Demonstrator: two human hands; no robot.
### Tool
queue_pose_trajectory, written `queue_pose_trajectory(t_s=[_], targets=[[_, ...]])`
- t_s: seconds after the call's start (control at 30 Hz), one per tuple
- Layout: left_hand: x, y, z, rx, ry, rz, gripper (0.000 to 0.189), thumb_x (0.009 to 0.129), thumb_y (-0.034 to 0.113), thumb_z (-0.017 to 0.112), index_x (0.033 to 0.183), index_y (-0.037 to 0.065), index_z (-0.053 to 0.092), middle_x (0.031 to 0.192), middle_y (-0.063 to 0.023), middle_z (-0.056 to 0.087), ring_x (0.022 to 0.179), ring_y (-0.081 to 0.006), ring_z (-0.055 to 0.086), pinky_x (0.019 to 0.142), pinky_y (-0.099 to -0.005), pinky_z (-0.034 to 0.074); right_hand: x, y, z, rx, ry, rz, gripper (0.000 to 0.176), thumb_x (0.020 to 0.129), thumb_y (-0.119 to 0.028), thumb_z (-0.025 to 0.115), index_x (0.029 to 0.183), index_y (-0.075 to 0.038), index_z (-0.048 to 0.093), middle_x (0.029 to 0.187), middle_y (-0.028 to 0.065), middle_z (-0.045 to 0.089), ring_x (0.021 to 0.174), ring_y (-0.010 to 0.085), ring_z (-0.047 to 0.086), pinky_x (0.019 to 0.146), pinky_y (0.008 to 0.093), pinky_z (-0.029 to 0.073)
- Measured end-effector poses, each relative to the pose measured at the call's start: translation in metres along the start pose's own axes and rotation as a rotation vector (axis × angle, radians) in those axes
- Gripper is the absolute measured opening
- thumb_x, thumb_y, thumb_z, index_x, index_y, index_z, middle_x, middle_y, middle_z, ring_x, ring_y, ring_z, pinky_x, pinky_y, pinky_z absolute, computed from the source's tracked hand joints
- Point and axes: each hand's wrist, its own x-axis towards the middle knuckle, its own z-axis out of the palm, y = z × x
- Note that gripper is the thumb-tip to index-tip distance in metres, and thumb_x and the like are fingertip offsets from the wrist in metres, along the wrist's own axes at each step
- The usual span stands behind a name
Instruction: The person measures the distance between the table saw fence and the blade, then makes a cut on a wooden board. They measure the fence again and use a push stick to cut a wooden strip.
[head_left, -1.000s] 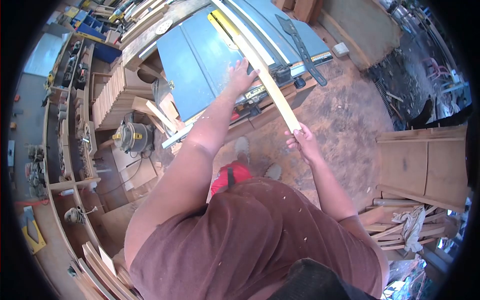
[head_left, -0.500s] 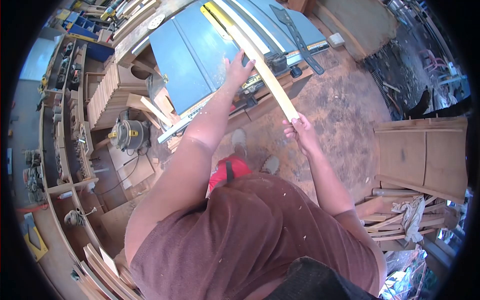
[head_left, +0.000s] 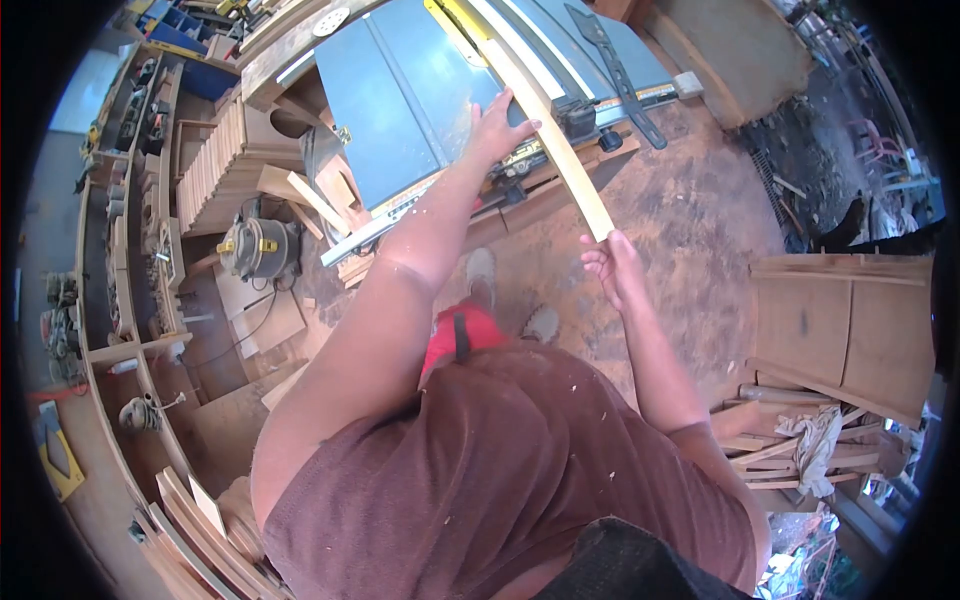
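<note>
A long pale wooden strip (head_left: 565,160) lies across the blue-grey saw table (head_left: 375,110), beside its yellow insert (head_left: 455,30), and its near end sticks out past the front edge. My right hand (head_left: 614,266) grips that near end between thumb and fingers. Further up, my left hand (head_left: 499,132) has its fingers spread, with the fingertips at the strip's left side, over the table's front part. A black push stick (head_left: 615,75) lies on the right of the saw table, beyond the fence (head_left: 535,50).
Shelves with tools (head_left: 125,270) run along the left. A vacuum (head_left: 258,248) stands on the floor near stacked boards (head_left: 215,165). At the right are a wooden cabinet (head_left: 840,325) and a pile of offcuts (head_left: 770,450). A white block (head_left: 688,85) sits by the table's right corner.
The whole view has shifted slightly, so the saw table appears further right and up. Both hands stay at the strip, with the left fingers still spread beside it.
</note>
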Motion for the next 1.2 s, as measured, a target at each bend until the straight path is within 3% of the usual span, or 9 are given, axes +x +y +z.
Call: queue_pose_trajectory(t_s=[0.13,0.27,0.43,0.53,0.63,0.83,1.07,1.17,1.2], targets=[[0.002,-0.014,0.01,0.055,0.028,0.079,0.089,0.082,0.051,0.067,0.145,-0.001,0.032,0.143,-0.0189,0.046,0.137,-0.0318,0.036,0.116,-0.0457,0.008,0.015,0.04,-0.011,0.367,-0.011,0.058,0.054,0.103,-0.047,0.028,0.13,-0.002,0.041,0.108,0.0183,0.062,0.084,0.0212,0.064,0.071,0.0327,0.055],[0.007,-0.009,0.003,0.036,-0.031,0.072,0.098,0.079,0.055,0.067,0.147,-0.002,0.025,0.147,-0.0223,0.038,0.141,-0.0312,0.03,0.116,-0.0523,0.005,0.064,0.084,0.025,-0.127,0.003,0.381,0.042,0.104,-0.028,0.035,0.137,-0.003,0.04,0.119,0.0178,0.06,0.097,0.0228,0.062,0.08,0.0343,0.054],[0.001,0.0,-0.007,0.086,-0.092,0.086,0.108,0.073,0.058,0.07,0.147,-0.003,0.021,0.148,-0.0246,0.035,0.144,-0.0309,0.024,0.117,-0.0517,0.003,0.154,0.136,0.097,-0.088,-0.033,0.438,0.043,0.102,-0.025,0.042,0.139,-0.004,0.038,0.129,0.0158,0.053,0.103,0.0249,0.06,0.082,0.0371,0.054],[0.002,-0.006,-0.002,0.103,-0.087,0.112,0.108,0.075,0.059,0.07,0.146,-0.006,0.021,0.149,-0.0242,0.033,0.145,-0.0308,0.022,0.117,-0.0521,0.004,0.179,0.166,0.144,-0.058,-0.011,0.409,0.043,0.1,-0.024,0.046,0.136,-0.002,0.042,0.126,0.0154,0.056,0.101,0.025,0.061,0.083,0.0377,0.055],[0.0,-0.005,-0.001,0.09,-0.03,0.141,0.107,0.075,0.056,0.071,0.146,-0.005,0.02,0.146,-0.0266,0.036,0.143,-0.0339,0.025,0.116,-0.0536,0.004,0.215,0.231,0.165,0.353,0.018,0.285,0.024,0.099,-0.015,0.041,0.118,-0.011,0.054,0.101,0.0059,0.061,0.075,0.0135,0.056,0.07,0.0336,0.052],[-0.006,0.005,-0.013,0.02,-0.065,0.102,0.108,0.075,0.053,0.073,0.146,-0.006,0.017,0.149,-0.024,0.033,0.144,-0.0325,0.022,0.117,-0.0525,0.005,0.179,0.192,0.206,0.543,0.232,0.299,0.032,0.099,-0.023,0.048,0.125,-0.006,0.053,0.11,0.0122,0.065,0.096,0.0236,0.064,0.081,0.0395,0.055],[-0.005,0.01,-0.021,-0.019,-0.124,0.076,0.107,0.076,0.052,0.073,0.146,-0.006,0.018,0.152,-0.0238,0.028,0.145,-0.0323,0.019,0.117,-0.0525,0.004,0.197,0.207,0.193,0.549,-0.002,0.353,0.04,0.098,-0.024,0.049,0.128,0.002,0.049,0.123,0.0144,0.06,0.109,0.0292,0.061,0.092,0.0456,0.052],[-0.005,0.005,-0.014,-0.016,-0.088,0.093,0.107,0.075,0.052,0.073,0.146,-0.006,0.018,0.152,-0.0239,0.028,0.145,-0.0322,0.02,0.117,-0.053,0.004,0.16,0.17,0.2,0.513,0.171,0.419,0.04,0.099,-0.025,0.049,0.131,-0.002,0.048,0.125,0.0143,0.059,0.111,0.029,0.06,0.094,0.0459,0.05],[-0.003,0.006,-0.016,-0.017,-0.074,0.101,0.107,0.075,0.052,0.073,0.146,-0.006,0.018,0.152,-0.0239,0.028,0.145,-0.0322,0.02,0.117,-0.053,0.004,0.164,0.186,0.175,0.377,0.017,0.424,0.04,0.099,-0.025,0.049,0.133,-0.005,0.047,0.124,0.0138,0.059,0.111,0.0277,0.06,0.094,0.0446,0.05]])
